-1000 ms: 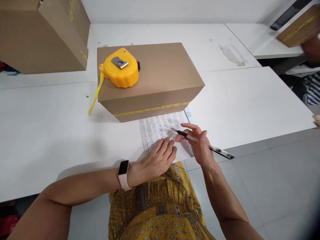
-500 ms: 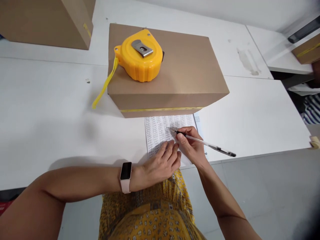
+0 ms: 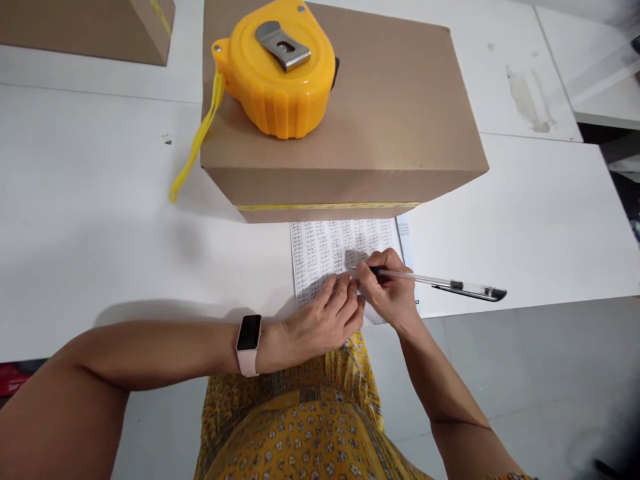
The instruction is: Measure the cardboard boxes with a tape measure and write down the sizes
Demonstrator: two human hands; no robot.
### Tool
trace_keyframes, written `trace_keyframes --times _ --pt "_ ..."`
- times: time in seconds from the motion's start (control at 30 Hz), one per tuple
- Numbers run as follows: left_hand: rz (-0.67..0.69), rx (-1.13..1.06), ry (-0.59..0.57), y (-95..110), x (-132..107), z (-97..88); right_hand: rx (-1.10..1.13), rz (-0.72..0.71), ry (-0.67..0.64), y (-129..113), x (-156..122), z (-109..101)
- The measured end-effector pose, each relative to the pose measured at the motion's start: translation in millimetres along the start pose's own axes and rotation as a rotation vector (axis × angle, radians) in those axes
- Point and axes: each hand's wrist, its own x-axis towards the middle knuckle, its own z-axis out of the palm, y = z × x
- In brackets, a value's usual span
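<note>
My right hand (image 3: 390, 287) pinches a clear pen (image 3: 430, 280) with a black grip and black end, its tip at the paper. Rows of handwriting in columns cover the paper sheet (image 3: 320, 250), which lies at the table's front edge. Flat on the sheet's lower part rests my left hand (image 3: 325, 317), fingers stretched out, with a smartwatch (image 3: 249, 340) on its wrist. A brown cardboard box (image 3: 390, 100) stands just behind the paper. On top of it sits a yellow tape measure (image 3: 283, 73) with a metal clip and a yellow strap.
Another cardboard box (image 3: 100, 30) stands at the back left of the white table (image 3: 90, 213). Under the sheet's right side a light blue printed edge (image 3: 406, 237) shows. Seams and a worn patch (image 3: 529, 100) mark the tabletop.
The view has shifted closer to the box and tape measure. My right hand has tilted the pen flatter, with its tip slightly lower along the writing. My left hand stays on the sheet.
</note>
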Motion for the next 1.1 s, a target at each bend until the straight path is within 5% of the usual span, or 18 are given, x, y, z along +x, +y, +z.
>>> trace_keyframes --times 1.1 --pt "0.013 0.043 0.032 -0.7 1.2 0.9 -0.086 -0.051 -0.036 -1.4 -1.7 0.0"
